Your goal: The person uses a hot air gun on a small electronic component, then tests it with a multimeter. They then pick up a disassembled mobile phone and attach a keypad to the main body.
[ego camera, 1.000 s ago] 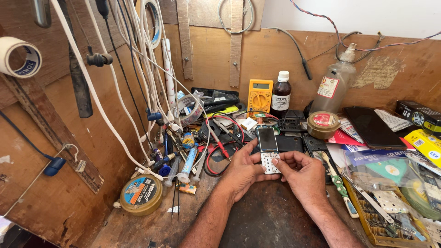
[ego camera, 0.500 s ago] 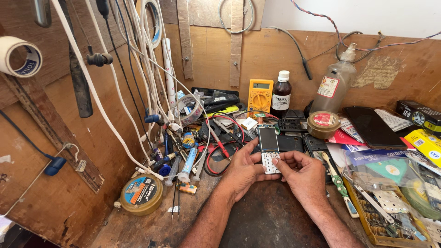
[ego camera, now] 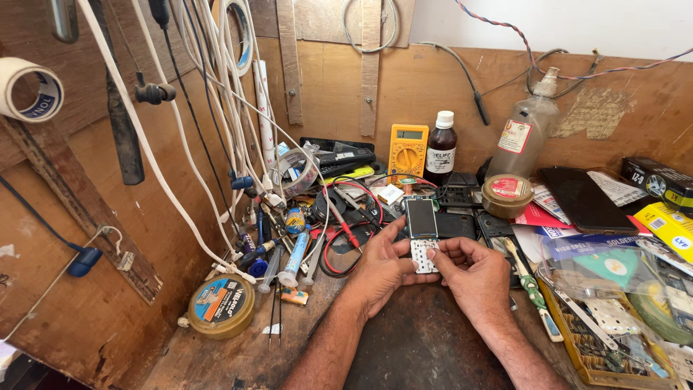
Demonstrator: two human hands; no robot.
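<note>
You hold a small opened phone (ego camera: 421, 233) above the dark mat (ego camera: 426, 347) at the front of the cluttered bench; its long axis runs away from you, with the dark screen end pointing toward the back wall and the pale keypad end toward your body, and it tilts up slightly at the far end. Your left hand (ego camera: 381, 269) grips the lower left edge with thumb and fingers closed on it, and your right hand (ego camera: 473, 273) pinches the lower right corner, fingertips curled onto the keypad. Just beyond the phone lie red and black probe leads (ego camera: 339, 245) and a yellow multimeter (ego camera: 408, 150) propped against the wall beside a dark bottle (ego camera: 441, 148). A round tin (ego camera: 220, 305) sits well to your left, a green-handled toothbrush (ego camera: 533, 289) just right.
</note>
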